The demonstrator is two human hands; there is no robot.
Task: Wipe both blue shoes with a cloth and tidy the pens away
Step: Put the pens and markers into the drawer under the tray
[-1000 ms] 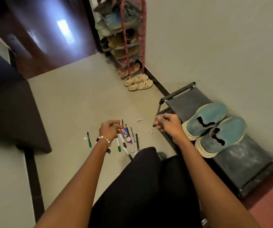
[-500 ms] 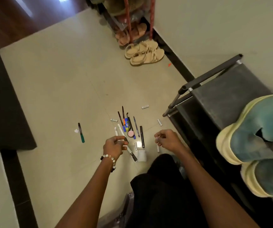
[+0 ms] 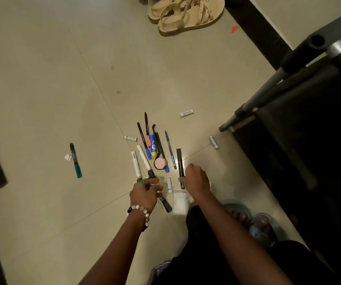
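- Far left, well apart from the rest: green marker (image 3: 75, 160) lies alone on the floor (image 3: 42, 79), scrap of white paper (image 3: 68, 157) just beside it.
- Center: main cluster of pens (image 3: 157, 147) lies roughly parallel, w/ two white markers (image 3: 139, 164), a blue glue stick (image 3: 153, 148) and a pink round thing (image 3: 160, 163) mixed in.
- Left hand (image 3: 145, 192), bead bracelet at the wrist, hangs over the near end of the white markers; fingers curled, look to pinch a dark marker (image 3: 164, 202), though blur hides the exact contact.
- Right hand (image 3: 196, 179) grips a black pen (image 3: 179, 163) at its near end, fingers wrapped round it.
- Handling, judged: pens light, stiff, smooth, prone to roll; take mid-barrel, several at once.
- Small white caps (image 3: 186, 113) scattered around, fiddly pinch jobs.
- Right: dark rack (image 3: 288, 99); blue shoes not in view.
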